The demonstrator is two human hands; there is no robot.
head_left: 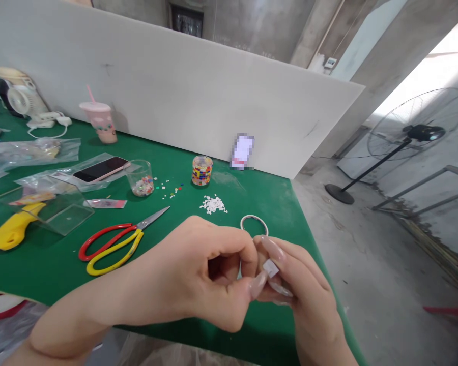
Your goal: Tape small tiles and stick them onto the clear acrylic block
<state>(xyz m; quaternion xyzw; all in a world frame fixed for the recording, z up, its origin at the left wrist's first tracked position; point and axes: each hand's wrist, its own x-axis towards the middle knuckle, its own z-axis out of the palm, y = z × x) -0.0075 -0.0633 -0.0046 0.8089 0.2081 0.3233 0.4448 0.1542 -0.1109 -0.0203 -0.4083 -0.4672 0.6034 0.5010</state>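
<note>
My left hand (206,269) and my right hand (293,284) meet low in the middle, above the near edge of the green table (61,264). Both are pinched closed. Between the fingertips sits a small white square bead (270,267), and a thin white ring (254,224) rises from behind the fingers; I cannot tell which hand holds which. On the table just beyond lie a heap of white beads (213,204) and scattered coloured beads (170,189).
Red-and-yellow scissors (116,243), a yellow knife handle (13,229), a clear box (49,203), a phone (101,169) on plastic bags, two bead cups (140,178) (202,170), a pink drink (99,121) and a small fan (19,94) lie leftward. A white board (213,86) backs the table; a floor fan (416,134) stands right.
</note>
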